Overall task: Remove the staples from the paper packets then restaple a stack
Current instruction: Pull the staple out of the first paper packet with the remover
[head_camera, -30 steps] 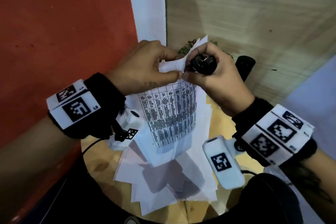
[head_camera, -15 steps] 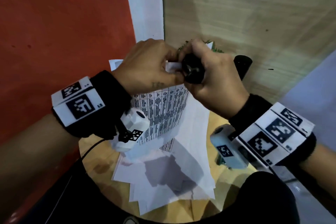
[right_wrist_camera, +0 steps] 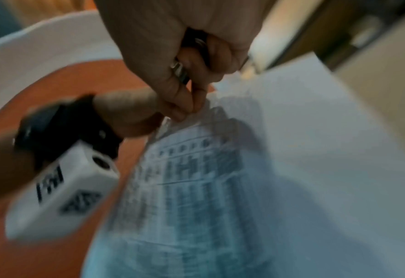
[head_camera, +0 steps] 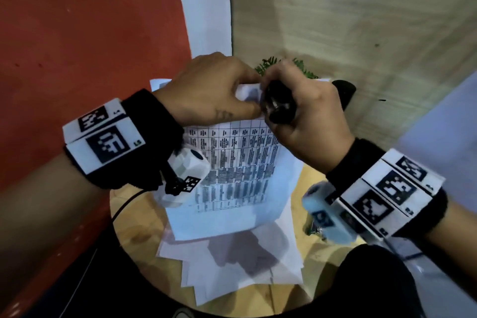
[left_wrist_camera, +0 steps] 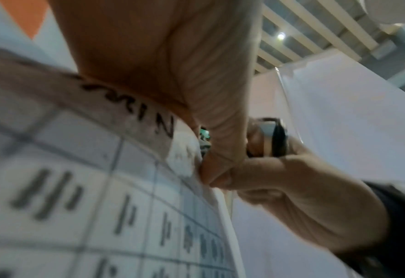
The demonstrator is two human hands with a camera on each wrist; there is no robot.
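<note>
Your left hand point(head_camera: 209, 90) pinches the top corner of the paper packet point(head_camera: 237, 162), lifted above the loose sheets point(head_camera: 232, 263) on the round worktop point(head_camera: 136, 217). Your right hand point(head_camera: 307, 116) grips a black staple remover point(head_camera: 280, 106) pressed at that corner.

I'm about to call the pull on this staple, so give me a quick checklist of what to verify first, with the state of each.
1. Left hand pinches the packet at its top corner: ok.
2. Right hand grips the black remover: ok.
3. Remover tip is at the pinched corner, right by the left fingers: ok.
4. Tip is hooked under the staple: cannot tell, the staple is hidden in every view.
5. Packet hangs free above the loose sheets on the table: ok.
6. Left fingers clear of the remover's path: not ok, they sit right against it.
</note>
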